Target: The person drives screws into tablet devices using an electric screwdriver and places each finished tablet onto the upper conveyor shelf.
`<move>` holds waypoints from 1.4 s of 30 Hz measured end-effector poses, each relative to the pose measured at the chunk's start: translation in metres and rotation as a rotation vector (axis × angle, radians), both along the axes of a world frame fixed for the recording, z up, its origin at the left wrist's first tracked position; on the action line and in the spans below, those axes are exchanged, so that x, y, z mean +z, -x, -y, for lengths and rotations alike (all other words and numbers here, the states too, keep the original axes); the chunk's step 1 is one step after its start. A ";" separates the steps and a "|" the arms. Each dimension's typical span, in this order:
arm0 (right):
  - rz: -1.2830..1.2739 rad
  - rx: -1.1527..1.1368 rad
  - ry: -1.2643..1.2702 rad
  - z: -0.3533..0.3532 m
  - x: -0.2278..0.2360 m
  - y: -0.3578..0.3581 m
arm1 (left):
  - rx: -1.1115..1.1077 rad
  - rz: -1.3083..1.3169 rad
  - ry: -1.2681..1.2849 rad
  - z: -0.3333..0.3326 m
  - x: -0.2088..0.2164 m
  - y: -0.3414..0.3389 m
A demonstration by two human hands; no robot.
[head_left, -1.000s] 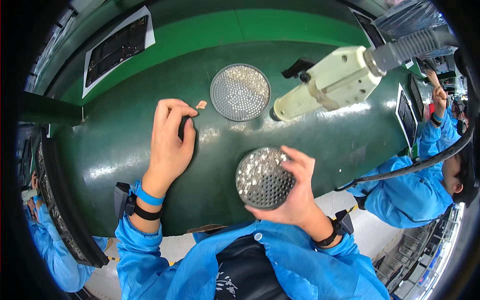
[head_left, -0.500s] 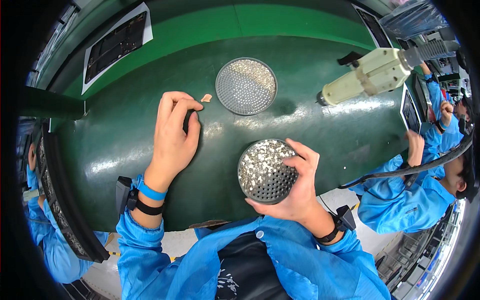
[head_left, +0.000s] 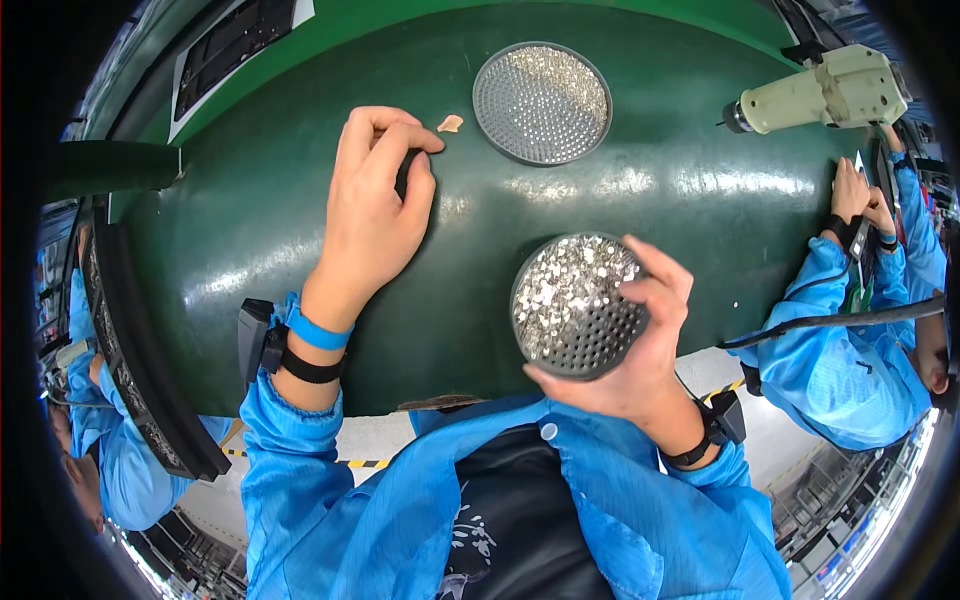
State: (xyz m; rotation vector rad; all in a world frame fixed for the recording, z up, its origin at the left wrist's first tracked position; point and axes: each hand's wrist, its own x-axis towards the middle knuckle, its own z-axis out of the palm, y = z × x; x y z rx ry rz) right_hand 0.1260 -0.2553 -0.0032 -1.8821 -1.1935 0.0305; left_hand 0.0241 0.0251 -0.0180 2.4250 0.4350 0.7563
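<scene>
My right hand [head_left: 652, 345] grips a round dark perforated tray [head_left: 612, 335] by its right side, thumb at the near edge and fingers over the rim. Small shiny silver pieces [head_left: 565, 285], perhaps screws, heap over its far and left part; bare holes show at the lower right. My left hand [head_left: 375, 215] rests on the green table with bent fingers, thumb apart from the index finger, nothing visible between them. Just past its fingertips lies a small pinkish scrap [head_left: 450, 124]. Farther off stands a second round tray [head_left: 525, 115], its silver pieces gathered toward the upper right.
A pale powered screwdriver [head_left: 820, 95] hangs at the far right. A black rack strip [head_left: 150, 370] runs along the left edge. A dark panel on white [head_left: 235, 50] is at the far left. Co-workers in blue sit at both sides; one's hands [head_left: 855, 195] are at the right.
The whole view has shifted, with table things higher in it. The held tray has come slightly nearer to me relative to the table. My left hand keeps its place by the scrap.
</scene>
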 end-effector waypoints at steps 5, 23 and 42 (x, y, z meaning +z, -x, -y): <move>-0.051 0.021 -0.041 0.002 -0.002 0.004 | 0.005 -0.004 -0.007 0.002 0.000 0.001; -0.040 0.105 0.088 0.006 0.002 0.002 | -0.005 0.006 0.031 -0.001 0.000 0.000; 0.055 0.058 0.079 0.000 0.002 0.001 | 0.008 -0.027 0.007 -0.001 0.000 0.002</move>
